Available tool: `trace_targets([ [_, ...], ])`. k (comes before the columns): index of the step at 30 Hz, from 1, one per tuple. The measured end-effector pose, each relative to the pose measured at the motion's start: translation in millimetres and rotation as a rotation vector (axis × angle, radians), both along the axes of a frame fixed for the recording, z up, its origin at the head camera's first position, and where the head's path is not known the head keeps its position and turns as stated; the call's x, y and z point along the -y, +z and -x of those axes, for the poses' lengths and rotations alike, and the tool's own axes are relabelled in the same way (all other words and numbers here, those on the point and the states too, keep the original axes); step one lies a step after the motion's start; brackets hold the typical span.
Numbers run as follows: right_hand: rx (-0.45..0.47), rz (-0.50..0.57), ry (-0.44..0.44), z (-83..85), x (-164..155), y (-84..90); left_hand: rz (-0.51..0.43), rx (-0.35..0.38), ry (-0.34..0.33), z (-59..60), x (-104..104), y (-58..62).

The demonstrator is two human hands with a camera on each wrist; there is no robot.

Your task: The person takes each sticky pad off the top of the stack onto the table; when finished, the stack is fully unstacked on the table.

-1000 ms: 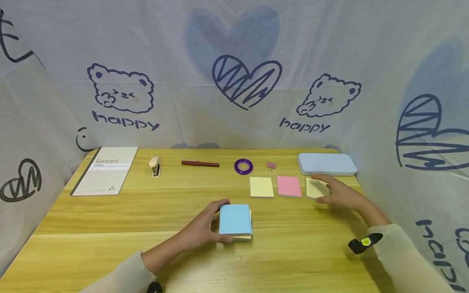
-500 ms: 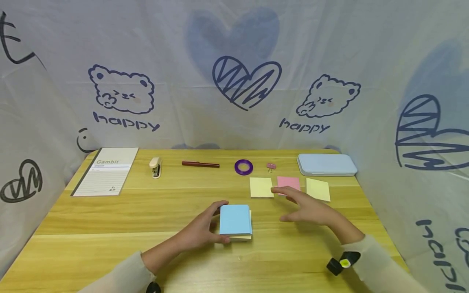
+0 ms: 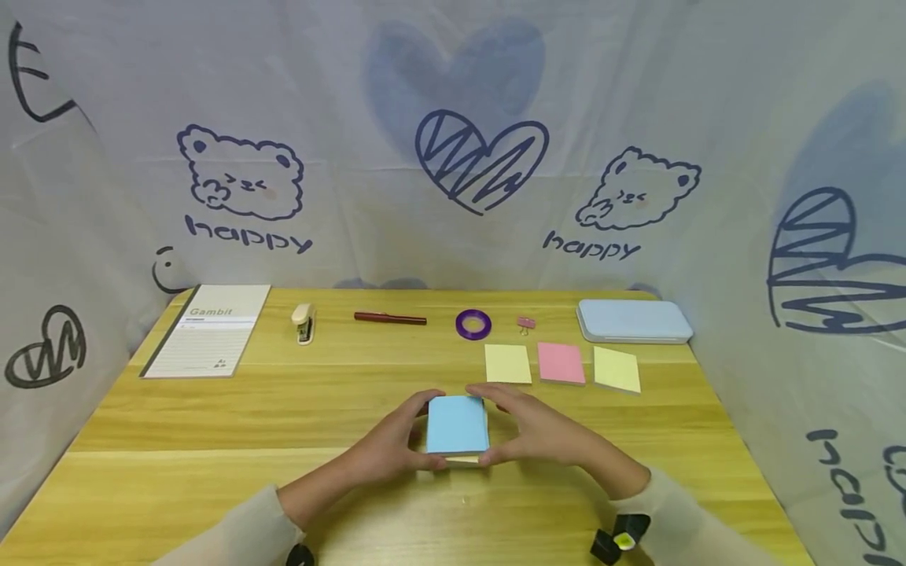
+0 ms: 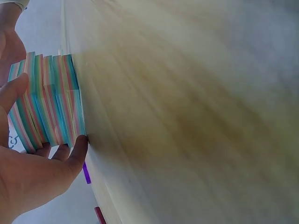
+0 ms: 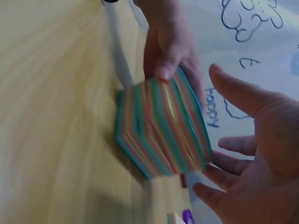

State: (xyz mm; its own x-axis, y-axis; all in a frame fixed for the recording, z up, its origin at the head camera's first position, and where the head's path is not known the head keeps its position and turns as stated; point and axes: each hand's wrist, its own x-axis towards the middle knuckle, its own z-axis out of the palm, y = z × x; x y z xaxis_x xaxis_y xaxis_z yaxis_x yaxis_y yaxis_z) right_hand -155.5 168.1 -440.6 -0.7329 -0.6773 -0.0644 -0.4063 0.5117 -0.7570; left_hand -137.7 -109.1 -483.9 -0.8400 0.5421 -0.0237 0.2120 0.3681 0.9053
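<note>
A tall stack of sticky note pads [image 3: 457,424] stands on the table in front of the person, a blue pad on top. Its sides show blue, pink and yellow layers in the left wrist view, where the pads [image 4: 49,102] sit slightly out of line. My left hand [image 3: 385,444] grips the stack from the left, thumb at the near side and fingers at the far side. My right hand [image 3: 548,432] is at the stack's right side with fingers spread; in the right wrist view its thumb is apart from the stack [image 5: 161,126], fingertips close to the far edge.
Behind the stack lie a yellow pad [image 3: 507,364], a pink pad [image 3: 561,363] and another yellow pad [image 3: 616,369]. Along the back are a notebook [image 3: 208,334], stapler [image 3: 303,324], dark red pen [image 3: 390,318], purple tape roll [image 3: 461,324], pink binder clip [image 3: 526,322] and pale blue case [image 3: 635,321].
My right hand has left the rightmost yellow pad and moved left, past the pink pad, to the stack's right side. My left hand has stayed on the stack.
</note>
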Motion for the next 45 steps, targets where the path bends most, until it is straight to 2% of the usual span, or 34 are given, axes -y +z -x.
trace_targets([
  [8, -0.096, -0.013, -0.041, -7.4, 12.4, -7.4, 0.011, -0.01, -0.001, 0.7, -1.5, 1.7],
  [17, -0.166, -0.032, -0.07, -7.7, 16.8, -8.1, 0.031, -0.008, 0.016, 0.9, -1.2, 1.8],
  [22, -0.184, -0.034, -0.089, -6.8, 9.1, -2.8, 0.035, -0.005, 0.028, 0.6, -1.7, 1.6],
  [27, -0.179, 0.012, -0.135, -3.8, -13.6, -1.6, 0.027, -0.012, 0.028, -0.1, -2.1, 0.8],
  [35, -0.124, 0.073, -0.243, 4.5, -53.6, -25.8, 0.028, -0.01, 0.018, -0.6, -1.5, -0.1],
  [41, -0.114, -0.014, -0.281, 5.4, -64.3, -45.9, 0.028, -0.016, 0.01, -1.0, -1.3, -0.2],
  [45, -0.101, -0.066, -0.255, 1.2, -63.6, -54.0, 0.033, -0.015, 0.006, -1.6, -1.2, 0.9],
])
